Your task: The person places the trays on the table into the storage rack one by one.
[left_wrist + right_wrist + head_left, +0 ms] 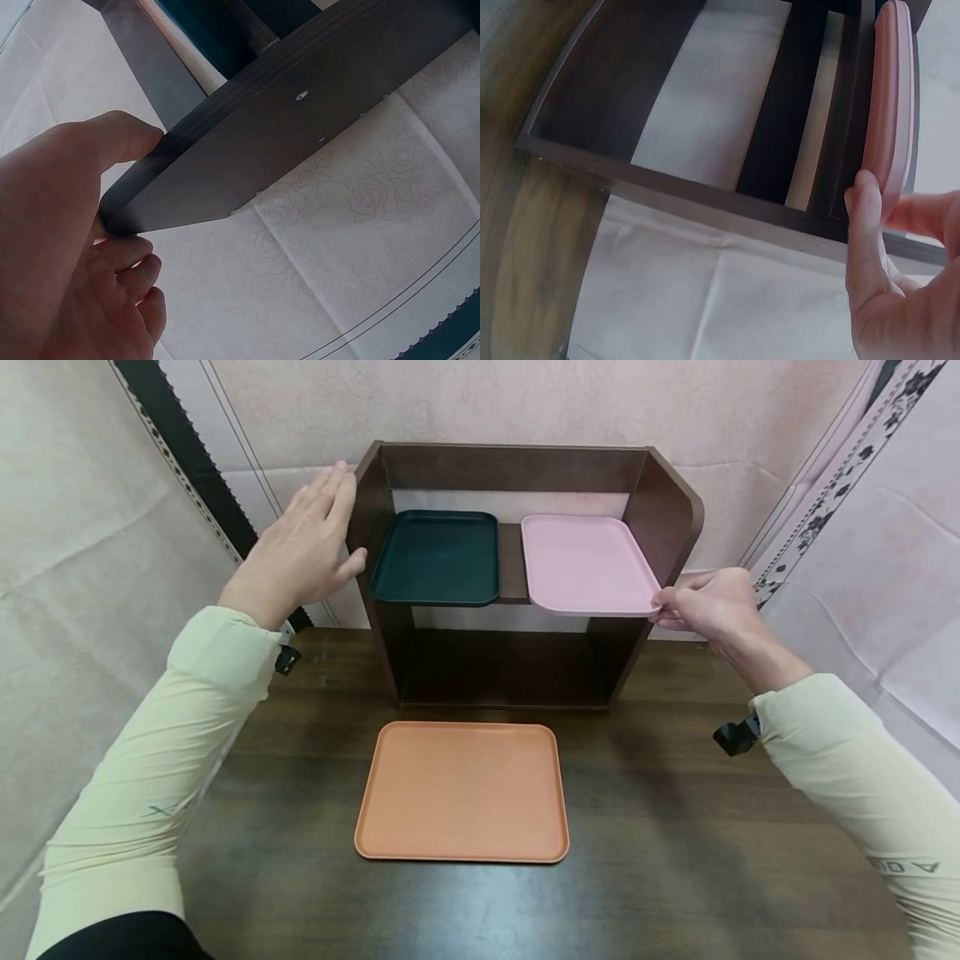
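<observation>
My right hand (720, 606) pinches the near right corner of a pink tray (588, 564) between thumb and fingers. This tray lies on the upper level of a dark brown two-tier shelf (513, 468); the right wrist view shows its edge-on rim (891, 105) in the fingers. On the same level, to the left, sits a dark green tray (438, 558). At the shelf's left side panel (292, 112), my left hand (303, 539) rests with its fingers extended in the head view. Its thumb touches the panel's front edge in the left wrist view.
An orange tray (462, 793) lies flat on the dark wooden table (285, 860) in front of the shelf. The shelf's lower level (502, 668) shows bare board. White patterned cloth (525, 402) hangs behind and along both sides.
</observation>
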`<state>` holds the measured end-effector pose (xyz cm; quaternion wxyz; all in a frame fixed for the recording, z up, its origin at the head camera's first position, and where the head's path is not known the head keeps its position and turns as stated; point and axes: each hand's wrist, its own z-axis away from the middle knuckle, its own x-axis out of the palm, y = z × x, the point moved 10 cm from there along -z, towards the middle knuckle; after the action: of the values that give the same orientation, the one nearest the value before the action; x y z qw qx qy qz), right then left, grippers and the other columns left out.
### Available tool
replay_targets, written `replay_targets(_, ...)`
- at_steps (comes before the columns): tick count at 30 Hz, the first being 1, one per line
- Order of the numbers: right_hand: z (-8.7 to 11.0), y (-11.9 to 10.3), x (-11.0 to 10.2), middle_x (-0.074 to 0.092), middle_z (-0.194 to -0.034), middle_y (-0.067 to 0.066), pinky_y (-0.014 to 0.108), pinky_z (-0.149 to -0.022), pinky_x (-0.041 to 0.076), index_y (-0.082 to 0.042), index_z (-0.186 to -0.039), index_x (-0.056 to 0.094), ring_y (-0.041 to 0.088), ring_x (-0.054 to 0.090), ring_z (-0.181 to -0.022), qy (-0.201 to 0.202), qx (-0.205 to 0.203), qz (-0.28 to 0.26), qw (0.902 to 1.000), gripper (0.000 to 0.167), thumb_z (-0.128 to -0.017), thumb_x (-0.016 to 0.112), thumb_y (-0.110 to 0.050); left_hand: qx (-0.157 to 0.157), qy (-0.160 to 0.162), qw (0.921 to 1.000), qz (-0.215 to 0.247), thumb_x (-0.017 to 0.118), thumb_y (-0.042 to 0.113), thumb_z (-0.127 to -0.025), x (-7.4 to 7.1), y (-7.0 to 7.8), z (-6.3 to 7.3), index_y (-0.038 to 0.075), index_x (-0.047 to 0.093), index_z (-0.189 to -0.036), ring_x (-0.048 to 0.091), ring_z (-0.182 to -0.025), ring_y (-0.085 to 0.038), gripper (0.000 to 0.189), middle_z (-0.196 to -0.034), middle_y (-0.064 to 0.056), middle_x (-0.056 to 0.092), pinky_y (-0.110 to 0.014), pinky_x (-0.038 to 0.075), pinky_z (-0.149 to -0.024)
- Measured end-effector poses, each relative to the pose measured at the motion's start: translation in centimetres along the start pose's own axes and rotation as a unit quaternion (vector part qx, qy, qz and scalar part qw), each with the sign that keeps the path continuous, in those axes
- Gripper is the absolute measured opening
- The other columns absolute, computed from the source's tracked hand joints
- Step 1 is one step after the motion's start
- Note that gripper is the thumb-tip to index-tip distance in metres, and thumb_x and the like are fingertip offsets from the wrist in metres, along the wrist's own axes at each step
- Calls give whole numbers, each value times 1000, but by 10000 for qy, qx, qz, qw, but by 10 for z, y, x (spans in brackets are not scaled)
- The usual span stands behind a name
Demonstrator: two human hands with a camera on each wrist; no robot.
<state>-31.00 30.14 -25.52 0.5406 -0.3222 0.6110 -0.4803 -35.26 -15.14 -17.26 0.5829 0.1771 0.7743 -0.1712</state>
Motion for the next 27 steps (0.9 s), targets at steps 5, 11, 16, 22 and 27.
replay_targets(5, 0, 0, -1, 78, -68, -3, 24, -71, 66, -6, -103, 75, 7, 78, -67, -442, 121, 349, 9983, 14, -99, 70, -19, -34, -45, 10000, -18, 46, 31, -110, 2, -1, 0, -2, -5, -168, -2, -167, -38, 83, -178, -19, -8, -55, 4, -136)
replay_targets(11, 8, -8, -13, 76, -76, -15, 16, -72, 63, 15, -149, 46, -4, 75, -73, -1056, -43, 1348, 9852, 71, -105, 61, -39, -17, 4, 10000, -61, 46, 31, -110, 1, 0, 0, -2, -4, -168, 0, -167, -38, 83, -178, -20, -6, -54, 5, -136)
replay_targets(16, 17, -31, -40, 82, -101, 6, 23, -80, 58, 10, -146, 55, 4, 74, -91, -757, -650, 2930, 9509, 79, -103, 57, -57, 28, 43, 9999, -111, 47, 31, -110, -1, 2, -1, -3, -4, -168, 1, -167, -39, 83, -178, -21, -5, -53, 5, -137)
replay_targets(22, 24, -67, -54, 53, -150, 37, 71, -113, 35, 6, -157, 43, 57, 49, -136, -286, -1479, 3873, 9096, 80, -107, 43, -57, -15, -23, 9999, -112, 46, 31, -110, -1, 1, 0, -3, -5, -168, -1, -167, -39, 84, -178, -20, -7, -54, 5, -136)
replay_targets(27, 24, -84, -43, 24, -171, 30, 72, -129, 12, 1, -168, 15, 56, 22, -157, -417, -1998, 4149, 8867, 84, -109, 41, -52, -22, 3, 10000, -89, 46, 31, -110, -1, 1, 0, -2, -4, -168, 0, -167, -39, 84, -178, -20, -7, -55, 5, -136)
